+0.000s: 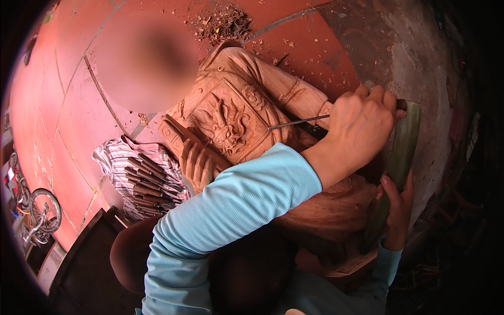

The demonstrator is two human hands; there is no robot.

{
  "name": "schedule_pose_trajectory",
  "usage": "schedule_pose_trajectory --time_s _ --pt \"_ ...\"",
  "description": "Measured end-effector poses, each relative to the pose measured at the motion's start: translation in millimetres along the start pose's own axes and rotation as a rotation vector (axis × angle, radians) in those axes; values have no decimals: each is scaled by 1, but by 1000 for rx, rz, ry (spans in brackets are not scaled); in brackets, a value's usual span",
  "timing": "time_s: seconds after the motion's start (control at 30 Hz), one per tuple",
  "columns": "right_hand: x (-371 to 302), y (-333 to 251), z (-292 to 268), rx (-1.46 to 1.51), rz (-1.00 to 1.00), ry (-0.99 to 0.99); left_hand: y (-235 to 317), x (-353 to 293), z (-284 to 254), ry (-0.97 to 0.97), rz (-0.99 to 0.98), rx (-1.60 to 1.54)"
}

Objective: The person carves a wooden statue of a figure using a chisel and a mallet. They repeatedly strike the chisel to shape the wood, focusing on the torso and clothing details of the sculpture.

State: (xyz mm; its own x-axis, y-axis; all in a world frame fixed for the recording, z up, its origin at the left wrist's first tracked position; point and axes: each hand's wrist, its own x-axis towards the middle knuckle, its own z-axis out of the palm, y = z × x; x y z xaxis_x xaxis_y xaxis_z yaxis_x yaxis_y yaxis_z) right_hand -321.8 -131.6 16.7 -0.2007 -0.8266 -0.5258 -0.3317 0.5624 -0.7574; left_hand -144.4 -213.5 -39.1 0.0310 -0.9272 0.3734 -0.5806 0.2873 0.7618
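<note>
A carved reddish-wood figure [310, 215] lies across the middle, with a dragon relief [226, 123] on its chest and a carved wooden hand [197, 165] below it. My left hand [362, 123], its arm reaching across from the lower left, is closed around the handle of a thin chisel [302, 122]. The chisel's blade points left, its tip at the chest beside the relief. Lower right, my right hand [398, 205] is closed on a long grey-green bar [407, 139], which slants up past the chisel's handle end. Part of that grip is hidden behind the bar.
Several chisels [147, 184] lie on a striped cloth [113, 157] left of the figure. Wood shavings [226, 23] are heaped on the red tiled floor [68, 100] at the far side. A bicycle [44, 210] stands at the left edge. A round blurred patch covers the upper left.
</note>
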Motion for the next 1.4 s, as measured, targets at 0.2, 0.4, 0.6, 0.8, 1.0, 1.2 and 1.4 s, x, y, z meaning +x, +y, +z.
schedule_pose_trajectory --time_s 0.2,0.4,0.6,0.8,1.0,1.2,1.4 --pt "-1 -3 2 -5 -17 3 0 0 1 -5 -10 -1" --pt "0 -11 4 -6 0 30 -2 2 2 32 -6 24" --pt "6 -17 5 8 -28 40 -3 3 1 27 -14 1" --pt "10 -17 2 -214 -96 53 -6 5 2 43 -54 20" --pt "10 -14 2 -281 -117 60 -5 5 1 39 -69 12" --pt "8 -12 -1 -231 -74 17 -3 4 -1 -3 -90 8" --pt "3 -8 4 -198 -121 40 -2 2 -10 -93 -49 -38"
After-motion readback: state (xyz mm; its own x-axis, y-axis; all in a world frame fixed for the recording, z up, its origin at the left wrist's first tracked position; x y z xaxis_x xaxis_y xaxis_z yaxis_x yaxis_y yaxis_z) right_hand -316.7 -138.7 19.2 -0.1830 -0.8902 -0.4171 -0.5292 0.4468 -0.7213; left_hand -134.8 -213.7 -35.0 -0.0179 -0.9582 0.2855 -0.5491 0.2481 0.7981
